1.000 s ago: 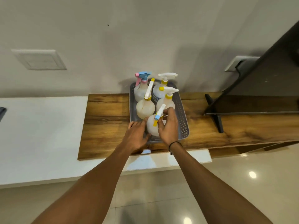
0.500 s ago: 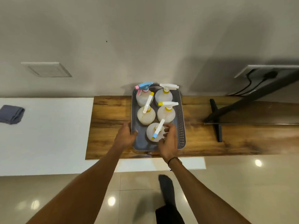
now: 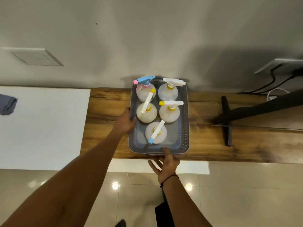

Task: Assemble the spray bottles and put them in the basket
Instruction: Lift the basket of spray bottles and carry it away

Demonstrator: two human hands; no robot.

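A grey basket (image 3: pixel 186 128) stands on the wooden counter (image 3: pixel 106 112) against the wall. Several assembled spray bottles stand upright in it. The nearest bottle (image 3: pixel 155 132) has a white trigger head with a blue tip. Behind it stand two yellow-capped bottles, one on the left (image 3: pixel 146 114) and one on the right (image 3: pixel 169 113). At the back are a blue and pink headed bottle (image 3: pixel 144 94) and a white headed one (image 3: pixel 168 93). My left hand (image 3: pixel 127 122) grips the basket's left rim. My right hand (image 3: pixel 165 163) is at the near rim with fingers spread, one fingertip touching it.
A white surface (image 3: pixel 44 125) adjoins the counter on the left, with a folded grey cloth (image 3: pixel 7 104) at its far edge. A black monitor stand (image 3: pixel 227 122) sits right of the basket, with cables (image 3: pixel 278 81) behind it. Glossy tiled floor (image 3: pixel 229 194) lies below.
My right hand let go of the nearest bottle and drew back to the basket's near rim. My left hand moved from that bottle to the basket's left rim. The view pulled back.
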